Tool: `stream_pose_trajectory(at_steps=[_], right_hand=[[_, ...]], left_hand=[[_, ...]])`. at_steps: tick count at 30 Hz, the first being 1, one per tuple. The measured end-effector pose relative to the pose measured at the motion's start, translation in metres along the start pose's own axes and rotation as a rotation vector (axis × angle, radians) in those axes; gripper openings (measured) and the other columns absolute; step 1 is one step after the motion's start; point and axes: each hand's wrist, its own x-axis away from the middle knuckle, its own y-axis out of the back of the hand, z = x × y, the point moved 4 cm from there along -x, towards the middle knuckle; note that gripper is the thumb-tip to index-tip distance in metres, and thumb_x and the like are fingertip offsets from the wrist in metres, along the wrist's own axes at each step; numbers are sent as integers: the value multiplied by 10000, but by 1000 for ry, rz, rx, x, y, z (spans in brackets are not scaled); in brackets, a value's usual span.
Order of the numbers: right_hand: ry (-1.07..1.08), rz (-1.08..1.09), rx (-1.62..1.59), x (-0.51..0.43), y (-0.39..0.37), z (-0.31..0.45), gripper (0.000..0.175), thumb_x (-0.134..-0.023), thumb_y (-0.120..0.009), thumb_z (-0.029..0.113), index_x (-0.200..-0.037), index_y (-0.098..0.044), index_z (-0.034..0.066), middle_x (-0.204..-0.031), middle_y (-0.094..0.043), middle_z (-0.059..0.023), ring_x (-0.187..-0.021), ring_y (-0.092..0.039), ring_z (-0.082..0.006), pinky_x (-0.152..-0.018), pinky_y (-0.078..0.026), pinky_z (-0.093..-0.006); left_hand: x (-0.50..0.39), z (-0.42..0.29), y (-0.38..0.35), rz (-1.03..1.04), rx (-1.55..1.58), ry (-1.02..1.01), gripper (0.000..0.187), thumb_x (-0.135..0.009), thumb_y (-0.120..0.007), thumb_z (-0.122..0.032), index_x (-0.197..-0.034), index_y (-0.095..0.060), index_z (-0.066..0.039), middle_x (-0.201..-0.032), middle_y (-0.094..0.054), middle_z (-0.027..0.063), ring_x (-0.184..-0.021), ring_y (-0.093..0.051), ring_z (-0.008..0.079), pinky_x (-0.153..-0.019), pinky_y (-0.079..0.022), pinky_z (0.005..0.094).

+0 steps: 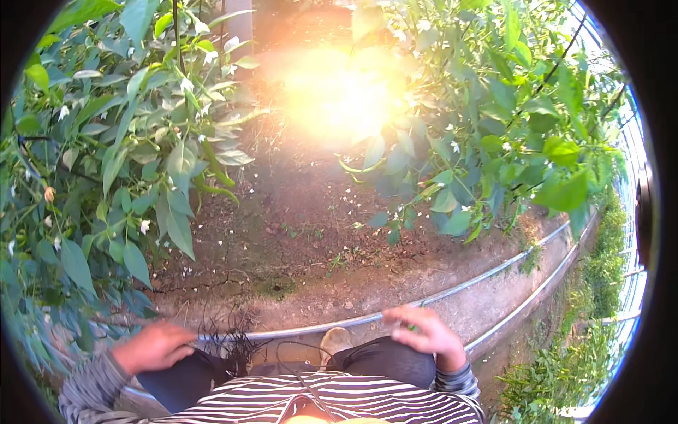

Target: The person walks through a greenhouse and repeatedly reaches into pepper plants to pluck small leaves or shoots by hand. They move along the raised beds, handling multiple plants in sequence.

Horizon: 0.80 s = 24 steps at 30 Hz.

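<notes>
My left hand [158,345] is over my left knee, blurred, thumb a little apart from the fingers and nothing seen in it. Just to its right is a tangle of thin black strands [239,335], lying across a metal pipe [296,332]. My right hand [424,331] is above my right knee [389,363], with thumb and fingers spread beside the same pipe. A small green spot shows between those fingers; whether it is held, I cannot tell. Ahead, leafy pepper plants [180,164] bear white flowers and long green peppers [217,172].
More pepper plants [476,122] grow on the right, one green pepper [363,168] hanging low. Between the rows runs bare soil [296,222] strewn with fallen petals. A second pipe [535,297] curves along the right. Strong glare hides the far row. A thin cable [296,365] hangs before my chest.
</notes>
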Motion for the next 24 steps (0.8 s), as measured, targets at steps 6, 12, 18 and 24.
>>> stream_pose_trajectory(at_steps=[6,12,18,24], right_hand=[[147,118,617,-13,-27,73,521,-815,-696,321,-1247,-564,61,-1190,-600,-115,-1056,-589,-258,-883,-427,-384],[306,157,562,-37,-26,66,477,-826,-677,288,-1221,-567,43,-1157,-602,-111,-1033,-598,-246,-847,-427,-372],[229,300,391,-24,-16,71,420,-874,-619,254,-1242,-544,64,-1004,-626,-71,-916,-611,-215,-793,-429,-354],[176,333,315,-10,-9,74,396,-886,-585,236,-1245,-542,74,-888,-612,-75,-852,-608,-249,-745,-436,-373]], left_hand=[[52,-6,0,-370,-100,43,300,-770,-668,-227,-1019,-639,-62,-1061,-649,101,-981,-601,286,-873,-454,419],[48,10,10,-256,7,-47,380,-724,-608,-202,-1047,-574,-5,-1080,-610,187,-973,-572,372,-892,-416,502],[79,23,-14,-102,88,129,407,-784,-666,-173,-1171,-587,-74,-1141,-604,163,-1067,-555,361,-920,-427,498],[69,6,26,-101,265,-30,426,-744,-643,-223,-1119,-568,-34,-1100,-597,176,-1004,-545,356,-888,-401,474]])
